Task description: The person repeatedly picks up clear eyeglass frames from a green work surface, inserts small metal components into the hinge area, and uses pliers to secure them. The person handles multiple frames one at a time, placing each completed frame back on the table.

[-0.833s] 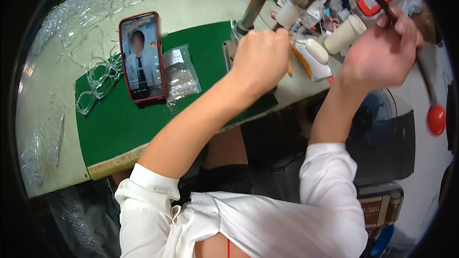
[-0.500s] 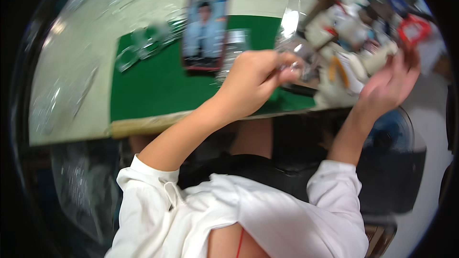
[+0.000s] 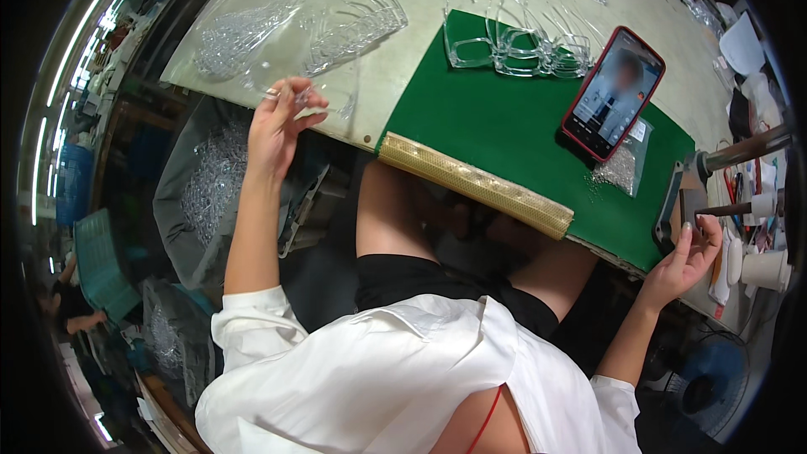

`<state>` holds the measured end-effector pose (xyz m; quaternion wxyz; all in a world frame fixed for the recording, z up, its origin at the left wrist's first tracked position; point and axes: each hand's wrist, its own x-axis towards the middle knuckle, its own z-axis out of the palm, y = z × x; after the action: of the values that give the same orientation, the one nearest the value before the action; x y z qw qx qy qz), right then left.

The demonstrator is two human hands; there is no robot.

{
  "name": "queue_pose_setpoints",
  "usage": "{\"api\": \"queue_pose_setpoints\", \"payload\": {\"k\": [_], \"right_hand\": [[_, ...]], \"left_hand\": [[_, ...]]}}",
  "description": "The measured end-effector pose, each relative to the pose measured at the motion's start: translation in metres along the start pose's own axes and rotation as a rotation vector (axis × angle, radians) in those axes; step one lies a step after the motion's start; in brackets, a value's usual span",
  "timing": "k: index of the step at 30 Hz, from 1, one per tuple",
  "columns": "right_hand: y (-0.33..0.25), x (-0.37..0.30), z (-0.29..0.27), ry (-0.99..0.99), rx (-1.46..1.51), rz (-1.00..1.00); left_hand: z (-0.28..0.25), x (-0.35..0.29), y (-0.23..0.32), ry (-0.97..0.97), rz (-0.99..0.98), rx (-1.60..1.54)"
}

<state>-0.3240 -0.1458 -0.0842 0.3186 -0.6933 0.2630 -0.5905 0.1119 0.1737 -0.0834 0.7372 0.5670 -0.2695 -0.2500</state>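
Note:
My left hand (image 3: 282,122) is out over the table's left edge. Its fingers are closed on a clear eyeglass frame (image 3: 345,107), seen only in part against the pale tabletop. Just beyond lie two piles of clear eyeglass frames, one on the left (image 3: 239,38) and another (image 3: 357,38) to its right. On the right, my right hand (image 3: 685,265) has its fingers loosely curled and apart, with nothing visible between them. Its fingertips are beside a black bench fixture (image 3: 671,206); whether they touch it I cannot tell.
A green mat (image 3: 479,130) carries a row of clear eyeglass frames (image 3: 525,55), a phone in a red case (image 3: 616,92) and a bag of tiny clear bits (image 3: 624,164). A gold roll (image 3: 475,183) edges the mat. A grey sack (image 3: 214,185) hangs left; a fan (image 3: 706,378) stands low right.
The view has swung left. My left hand has moved from near the fixture to the table's left edge, and my right hand has come down beside the fixture.

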Motion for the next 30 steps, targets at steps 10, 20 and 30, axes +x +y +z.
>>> {"api": "queue_pose_setpoints", "payload": {"k": [10,20,30], "right_hand": [[-0.018,-0.026,0.014,-0.072,-0.079,0.03],[-0.06,-0.041,0.099,-0.296,-0.025,-0.044],[-0.066,-0.056,0.169,-0.511,-0.14,-0.038]], "left_hand": [[0.0,0.054,0.003,-0.015,-0.475,0.31],[-0.007,0.174,0.044,-0.778,0.007,1.607],[-0.005,0.132,0.033,-0.703,0.372,1.83]]}}
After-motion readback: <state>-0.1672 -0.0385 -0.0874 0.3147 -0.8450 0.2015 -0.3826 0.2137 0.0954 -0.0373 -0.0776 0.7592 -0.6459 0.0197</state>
